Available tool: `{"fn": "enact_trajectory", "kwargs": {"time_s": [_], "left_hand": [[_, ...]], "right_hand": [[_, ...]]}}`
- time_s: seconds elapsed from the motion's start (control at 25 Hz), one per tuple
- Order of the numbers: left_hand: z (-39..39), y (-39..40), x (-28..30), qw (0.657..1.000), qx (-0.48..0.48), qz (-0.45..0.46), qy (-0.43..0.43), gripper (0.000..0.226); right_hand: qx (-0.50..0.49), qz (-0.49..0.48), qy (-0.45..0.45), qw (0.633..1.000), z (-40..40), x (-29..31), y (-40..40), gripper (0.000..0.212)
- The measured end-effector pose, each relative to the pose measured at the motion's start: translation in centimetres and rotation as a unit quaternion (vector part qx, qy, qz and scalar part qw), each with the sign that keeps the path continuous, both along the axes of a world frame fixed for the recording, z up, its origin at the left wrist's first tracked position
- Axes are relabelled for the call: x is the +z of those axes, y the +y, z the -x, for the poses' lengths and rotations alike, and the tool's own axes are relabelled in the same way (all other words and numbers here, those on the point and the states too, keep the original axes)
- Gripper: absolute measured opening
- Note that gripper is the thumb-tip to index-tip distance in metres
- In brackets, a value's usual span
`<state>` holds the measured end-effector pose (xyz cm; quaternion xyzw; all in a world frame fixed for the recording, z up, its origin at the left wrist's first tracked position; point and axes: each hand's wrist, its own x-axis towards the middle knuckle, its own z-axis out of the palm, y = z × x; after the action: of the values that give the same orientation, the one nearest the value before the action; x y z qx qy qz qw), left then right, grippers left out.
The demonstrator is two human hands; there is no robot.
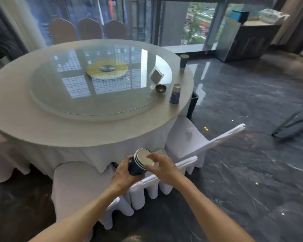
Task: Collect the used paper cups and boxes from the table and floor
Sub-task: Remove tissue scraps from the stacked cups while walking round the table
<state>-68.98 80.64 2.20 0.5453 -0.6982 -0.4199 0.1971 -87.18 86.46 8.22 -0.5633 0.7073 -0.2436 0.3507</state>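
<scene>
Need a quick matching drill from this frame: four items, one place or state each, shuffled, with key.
Items:
1. stack of cups
2. far cup
3. near cup
4. ashtray

Places or states:
A. on the glass turntable, beside a clear card stand
B. gripped by the left hand
C. table rim, nearest the window
D. table rim, just right of the ashtray

Pairs: 1-B, 2-C, 3-D, 4-A

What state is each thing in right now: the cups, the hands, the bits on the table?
Stacked cups: nested, tilted, mouth toward the camera, held.
Left hand: grips the stack's side.
Right hand: fingers at the stack's rim.
Near cup: upright at the table edge.
Far cup: upright at the table edge.
Ashtray: upright on the glass turntable.
Card stand: standing, tilted.
</scene>
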Motion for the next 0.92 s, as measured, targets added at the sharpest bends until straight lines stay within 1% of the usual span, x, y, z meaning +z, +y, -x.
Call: {"fn": "enact_trajectory", "kwargs": {"time_s": [0.16,0.24,0.36,0.52,0.64,0.72,0.8,0.92], "left_hand": [[3.0,-1.6,-2.0,0.999,0.041,-0.029,0.020,0.081],[4.5,-3.2,-3.3,0.996,0.070,-0.043,0.028,0.078],[7.7,-6.8,-6.6,0.991,0.101,-0.071,0.048,0.077],[12.3,-11.0,-11.6,0.980,0.144,-0.132,0.045,0.067],[14.6,-12.8,-13.4,0.979,0.144,-0.139,0.033,0.068],[15.2,-13.9,-15.0,0.972,0.160,-0.169,0.031,0.070],[15.5,-13.8,-15.8,0.972,0.159,-0.173,0.013,0.070],[15.9,-15.0,-18.2,0.962,0.185,-0.199,0.000,0.073]], "right_hand": [[-0.004,-0.011,-0.005,1.000,4.2,-1.8,-3.3,0.047],[0.010,-0.033,0.013,0.999,6.5,-2.7,-5.4,0.051],[0.050,-0.089,0.052,0.993,11.2,-5.3,-8.9,0.063],[0.074,-0.201,0.096,0.972,18.2,-9.6,-12.4,0.071],[0.101,-0.246,0.126,0.956,22.3,-11.8,-15.1,0.074],[0.133,-0.258,0.145,0.946,24.0,-13.6,-17.5,0.073],[0.164,-0.252,0.165,0.939,24.8,-15.3,-20.0,0.073],[0.214,-0.240,0.180,0.929,24.9,-20.8,-24.9,0.072]]}}
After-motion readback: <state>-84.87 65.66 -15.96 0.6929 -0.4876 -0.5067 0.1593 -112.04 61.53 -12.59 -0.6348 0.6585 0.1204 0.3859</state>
